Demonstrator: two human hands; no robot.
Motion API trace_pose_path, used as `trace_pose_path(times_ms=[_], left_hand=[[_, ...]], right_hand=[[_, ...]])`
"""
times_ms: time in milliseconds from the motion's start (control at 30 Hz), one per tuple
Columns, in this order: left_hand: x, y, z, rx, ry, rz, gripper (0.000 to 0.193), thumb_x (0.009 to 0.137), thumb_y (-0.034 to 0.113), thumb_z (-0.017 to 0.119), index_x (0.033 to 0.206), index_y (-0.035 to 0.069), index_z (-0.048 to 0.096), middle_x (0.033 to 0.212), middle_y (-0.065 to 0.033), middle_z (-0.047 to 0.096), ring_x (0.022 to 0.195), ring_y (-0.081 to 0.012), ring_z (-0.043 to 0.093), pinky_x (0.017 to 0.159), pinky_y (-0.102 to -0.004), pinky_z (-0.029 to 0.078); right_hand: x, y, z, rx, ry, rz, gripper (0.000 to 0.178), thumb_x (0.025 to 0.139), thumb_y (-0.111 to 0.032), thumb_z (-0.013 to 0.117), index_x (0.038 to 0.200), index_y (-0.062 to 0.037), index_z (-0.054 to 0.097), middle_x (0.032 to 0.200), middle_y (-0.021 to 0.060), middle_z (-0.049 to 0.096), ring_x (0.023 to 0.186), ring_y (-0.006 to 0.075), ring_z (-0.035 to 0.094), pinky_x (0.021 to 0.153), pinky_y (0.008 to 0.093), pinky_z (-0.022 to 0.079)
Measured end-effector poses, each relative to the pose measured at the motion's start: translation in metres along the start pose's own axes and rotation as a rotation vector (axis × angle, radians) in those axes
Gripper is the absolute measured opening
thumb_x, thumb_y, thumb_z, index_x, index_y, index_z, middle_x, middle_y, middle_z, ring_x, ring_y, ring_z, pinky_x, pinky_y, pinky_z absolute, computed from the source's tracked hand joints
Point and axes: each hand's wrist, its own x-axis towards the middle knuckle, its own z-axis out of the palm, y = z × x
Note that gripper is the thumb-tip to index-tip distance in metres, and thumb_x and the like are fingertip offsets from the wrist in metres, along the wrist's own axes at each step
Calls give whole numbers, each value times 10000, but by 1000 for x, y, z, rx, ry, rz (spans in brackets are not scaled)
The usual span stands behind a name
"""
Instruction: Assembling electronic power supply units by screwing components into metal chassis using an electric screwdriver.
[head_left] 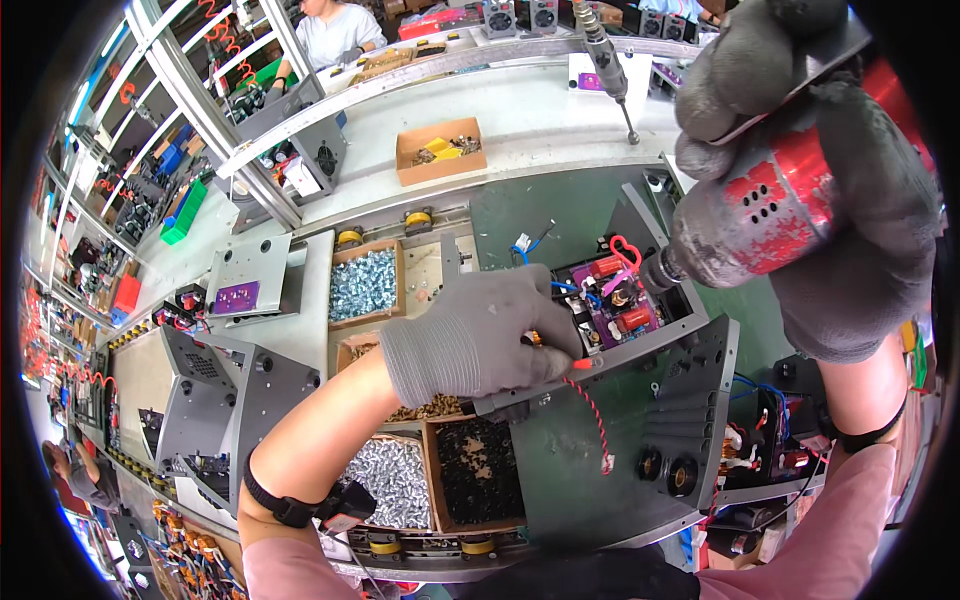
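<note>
Both my hands wear grey gloves. My right hand (850,230) is wrapped around a worn red power driver (765,210). The driver's dark nose reaches down to the far right side of an open metal housing (655,340). Inside that housing is a purple circuit board (600,305) with red parts and a looped red wire. My left hand (490,325) lies over the near left side of the housing, fingers curled and closed; what they pinch is hidden. A red-tipped piece shows beside the thumb, and a twisted red-and-black wire (590,410) hangs below it.
Boxes of silver screws (390,480), black screws (475,470) and bluish fasteners (363,285) stand left. Another opened unit (770,440) sits at right. A second driver (605,65) hangs beyond. A co-worker (340,35) sits across the far bench; a small carton (440,150) lies there.
</note>
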Motion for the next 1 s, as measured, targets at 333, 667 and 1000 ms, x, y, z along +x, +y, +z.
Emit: trace_pose_path(times_ms=[333, 667, 1000], left_hand=[[23, 13, -14, 328, -293, -363, 232, 759, 272, 618, 853, 77, 699, 938, -125, 600, 889, -284, 610, 774, -400, 478], [42, 10, 11, 596, -169, -187, 217, 770, 183, 601, 845, 7, 705, 790, -171, 681, 746, -318, 684, 636, -379, 551], [26, 6, 24, 312, 18, -320, 94, 711, 177, 652, 760, 105, 687, 915, -87, 559, 854, -267, 592, 736, -401, 479]], right_hand=[[2, 23, 16, 6, -89, 90, 580, 837, -345, 641, 1284, -57, 408, 999, 97, 550, 788, 204, 553, 650, 337, 486], [-4, 29, 20, -5, -113, 226, 582, 794, -351, 685, 1236, -64, 439, 891, 103, 572, 762, 223, 586, 625, 349, 499], [-22, 59, 19, 265, -30, 297, 520, 778, -268, 713, 1190, -94, 448, 834, 106, 572, 727, 228, 585, 615, 353, 503]])
